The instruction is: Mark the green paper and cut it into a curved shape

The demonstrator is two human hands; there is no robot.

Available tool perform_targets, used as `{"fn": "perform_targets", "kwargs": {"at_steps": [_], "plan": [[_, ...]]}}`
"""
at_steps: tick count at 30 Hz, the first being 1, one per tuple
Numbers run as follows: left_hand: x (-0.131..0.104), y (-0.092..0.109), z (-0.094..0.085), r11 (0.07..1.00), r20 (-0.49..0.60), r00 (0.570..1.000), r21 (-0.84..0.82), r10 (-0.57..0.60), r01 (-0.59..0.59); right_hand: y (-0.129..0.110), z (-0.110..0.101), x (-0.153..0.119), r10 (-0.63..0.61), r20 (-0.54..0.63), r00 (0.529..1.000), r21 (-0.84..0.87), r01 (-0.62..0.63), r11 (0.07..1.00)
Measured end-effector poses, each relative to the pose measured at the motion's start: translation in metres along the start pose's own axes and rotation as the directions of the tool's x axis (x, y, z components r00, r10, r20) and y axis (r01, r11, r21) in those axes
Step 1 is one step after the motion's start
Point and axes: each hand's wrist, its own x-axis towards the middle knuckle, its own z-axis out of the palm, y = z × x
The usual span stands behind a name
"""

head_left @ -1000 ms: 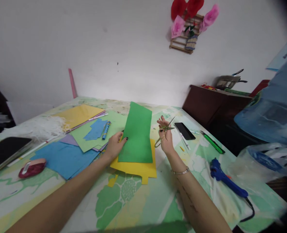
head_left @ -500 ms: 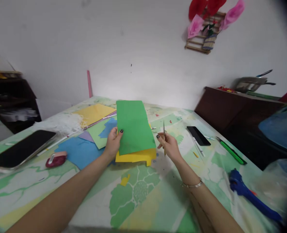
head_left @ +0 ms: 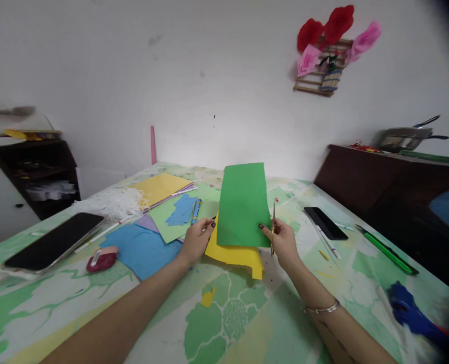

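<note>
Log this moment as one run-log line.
left hand: pinching yellow sheet | right hand: holding scissors, gripping green sheet | sheets lifted above table

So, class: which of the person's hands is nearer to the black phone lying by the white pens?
Right. The right hand lies just left of the black phone; the left hand is farther, beyond the green paper.

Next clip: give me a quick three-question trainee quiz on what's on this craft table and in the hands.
1. True or false: the right hand holds scissors.
2. Which sheet lies directly under the green paper? A) purple B) yellow C) white
3. Fill in: the left hand grips the sheets at their ____ edge.

Key: 1 true. 2 B, the yellow paper. 3 left.
</note>
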Motion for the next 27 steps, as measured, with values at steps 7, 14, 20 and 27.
{"fn": "perform_targets", "kwargs": {"at_steps": [7,14,20,27], "plan": [[-0.005,0.018,-0.01,0.97,-0.096,0.978,0.18,0.184,-0.165,-0.018,0.002,-0.005,0.011,0.016,1.0,0.118,-0.012,0.993],[-0.009,0.024,-0.012,0.962,-0.143,0.963,0.188,0.227,-0.199,-0.02,-0.001,-0.005,-0.003,0.042,0.999,0.164,-0.003,0.986],[-0.01,0.019,-0.009,0.968,-0.172,0.964,0.184,0.202,-0.17,-0.021,-0.002,-0.006,-0.022,0.043,0.999,0.207,0.013,0.978],[-0.009,0.022,-0.007,0.989,0.012,0.998,-0.141,0.054,-0.052,-0.021,-0.002,-0.007,-0.047,0.044,0.998,0.2,0.037,0.979]]}}
